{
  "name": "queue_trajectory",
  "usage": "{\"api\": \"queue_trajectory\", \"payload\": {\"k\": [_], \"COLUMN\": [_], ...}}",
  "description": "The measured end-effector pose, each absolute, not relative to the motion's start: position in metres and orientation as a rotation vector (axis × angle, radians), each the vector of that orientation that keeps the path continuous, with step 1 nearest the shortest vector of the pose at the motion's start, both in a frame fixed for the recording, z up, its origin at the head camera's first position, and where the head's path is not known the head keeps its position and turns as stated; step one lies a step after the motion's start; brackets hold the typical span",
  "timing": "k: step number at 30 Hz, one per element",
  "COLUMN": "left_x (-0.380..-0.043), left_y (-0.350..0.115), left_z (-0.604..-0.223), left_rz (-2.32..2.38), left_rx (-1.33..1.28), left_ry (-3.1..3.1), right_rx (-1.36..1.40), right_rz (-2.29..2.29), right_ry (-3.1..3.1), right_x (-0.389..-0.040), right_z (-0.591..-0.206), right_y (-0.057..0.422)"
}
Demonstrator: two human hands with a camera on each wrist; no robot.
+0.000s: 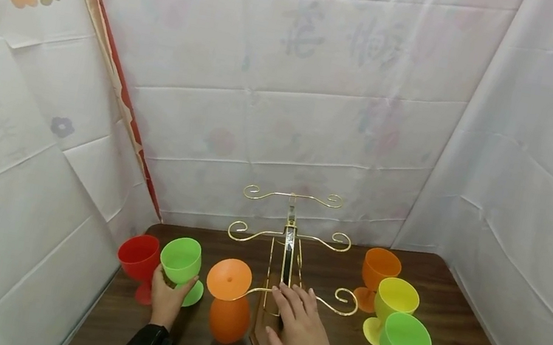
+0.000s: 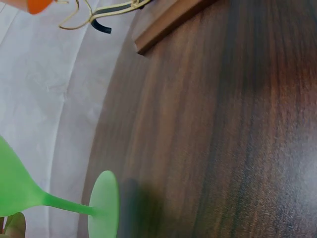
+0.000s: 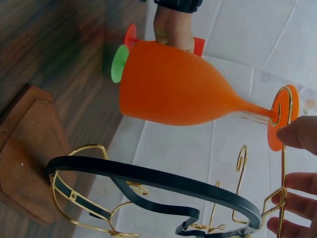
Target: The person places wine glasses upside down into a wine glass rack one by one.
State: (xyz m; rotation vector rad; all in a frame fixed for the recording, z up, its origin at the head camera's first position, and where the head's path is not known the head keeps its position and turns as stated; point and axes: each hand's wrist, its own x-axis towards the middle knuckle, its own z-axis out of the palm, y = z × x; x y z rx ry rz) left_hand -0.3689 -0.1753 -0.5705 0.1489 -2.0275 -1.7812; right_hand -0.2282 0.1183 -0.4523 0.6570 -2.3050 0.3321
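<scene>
On the left side of the table my left hand (image 1: 167,296) grips a green plastic goblet (image 1: 181,260) round the lower part of its bowl. In the left wrist view the goblet's foot (image 2: 104,204) has a dark shadow beside it. My right hand (image 1: 305,341) lies over the front arm of a gold-and-black goblet rack (image 1: 289,249), its fingers extended and touching the metal. An orange goblet (image 1: 229,320) hangs upside down by its foot from the rack's left front hook. The right wrist view has my right thumb (image 3: 299,135) close to that foot.
A red goblet (image 1: 137,262) stands left of the held one. On the right stand an orange goblet (image 1: 380,268), a yellow goblet (image 1: 397,302) and a green goblet (image 1: 404,343). The rack's wooden base (image 3: 32,148) rests on the dark wooden table (image 2: 198,124). White sheets (image 1: 293,77) enclose the table.
</scene>
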Motion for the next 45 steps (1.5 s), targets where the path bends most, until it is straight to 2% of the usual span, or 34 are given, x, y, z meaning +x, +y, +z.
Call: {"api": "queue_trajectory", "payload": {"k": [16,27,36,45], "left_x": [-0.334,-0.292,-0.268,-0.243], "left_y": [-0.175,-0.176,-0.169,-0.166], "left_z": [-0.544,-0.525,-0.511,-0.505], "left_rz": [-1.865,-1.841,-1.821,-1.774], "left_rx": [0.126,0.185,0.014,0.042], "left_ry": [-2.128,-2.268,-2.218,-2.272], "right_rx": [0.676,0.679,0.663,0.668], "right_rz": [0.34,0.366,0.374,0.373], "right_ry": [-2.315,-2.319,-2.308,-2.305], "right_x": [-0.228,-0.228,-0.228,-0.227], "right_z": [-0.448,-0.45,-0.449,-0.451], "right_y": [0.118,0.115,0.117,0.119]}}
